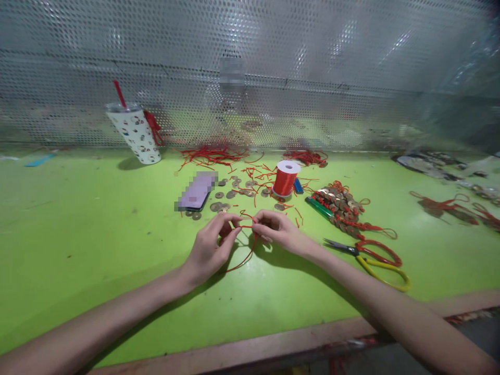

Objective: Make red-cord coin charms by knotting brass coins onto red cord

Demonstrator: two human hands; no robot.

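Desk (97, 234): bright green top, scuffed, edged in worn wood, backed at 12 o'clock by a perforated metal screen (312, 67). Red cord (245, 227): pinched at desk centre by the closed fingertips of both the left hand (209, 247) and the right hand (279, 232), with a loop trailed toward 6 o'clock. Around the hands are recorded: thread spool (286, 178) at 1 o'clock, loose coins (230, 194) at 12, phone (197, 191) at 11, patterned cup (136, 135) at 10, scissors (371, 258) at 4.

Lime-green table (97, 234), red cord (244, 245), red thread spool (285, 179), yellow-handled scissors (371, 258), white patterned cup (137, 133), lilac phone (197, 191)
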